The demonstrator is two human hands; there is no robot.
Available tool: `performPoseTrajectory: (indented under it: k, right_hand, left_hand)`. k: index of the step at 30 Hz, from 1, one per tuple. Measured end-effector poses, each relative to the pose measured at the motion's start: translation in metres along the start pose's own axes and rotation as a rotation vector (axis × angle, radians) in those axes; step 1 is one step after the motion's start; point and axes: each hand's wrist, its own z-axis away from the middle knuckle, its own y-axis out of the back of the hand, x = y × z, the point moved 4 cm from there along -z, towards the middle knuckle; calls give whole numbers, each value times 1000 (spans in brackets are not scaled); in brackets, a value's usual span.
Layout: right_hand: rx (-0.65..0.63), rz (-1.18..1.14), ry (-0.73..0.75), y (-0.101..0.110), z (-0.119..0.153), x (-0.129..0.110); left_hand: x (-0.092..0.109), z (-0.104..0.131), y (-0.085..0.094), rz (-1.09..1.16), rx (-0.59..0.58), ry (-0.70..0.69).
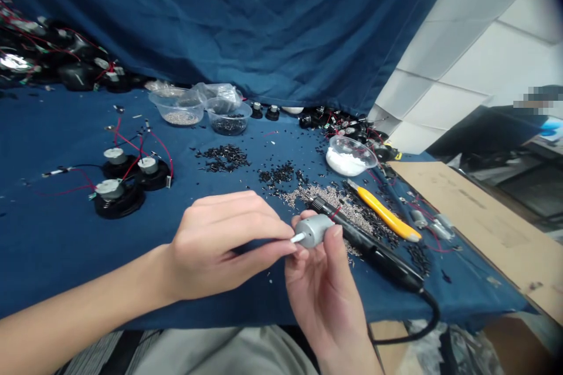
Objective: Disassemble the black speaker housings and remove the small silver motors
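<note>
A small silver cylindrical motor [311, 231] is held between the thumb and fingers of my right hand [323, 293], just above the front of the blue cloth. My left hand [229, 240] reaches in from the left, its thumb and fingertips pinched on a thin white piece [298, 238] at the motor's left end. Just beyond the right hand lies a black electric screwdriver [369, 249] with its cable trailing right. Behind it a yellow-handled cutter [387, 212] rests near piles of small screws [347, 211].
Three black round units with motors and red wires [115, 193] sit at the left. Clear tubs [177, 106] and a bowl of white material [347, 158] stand farther back. Black small parts [224, 158] are scattered mid-table. Cardboard [479, 211] lies at the right; wired parts are heaped at the back left.
</note>
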Motion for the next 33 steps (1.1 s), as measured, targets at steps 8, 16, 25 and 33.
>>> performPoseTrajectory:
  k: [8, 16, 25, 33]
  right_hand:
    - [209, -186, -166, 1, 7, 15]
    - [33, -412, -391, -9, 17, 34]
    - [-49, -523, -486, -16, 21, 44]
    - [-49, -620, -474, -17, 26, 51]
  left_hand:
    - [7, -2, -2, 8, 17, -145]
    - [9, -4, -3, 96, 60, -167]
    - [-1, -4, -7, 102, 17, 139]
    - [-15, -1, -15, 366, -52, 474]
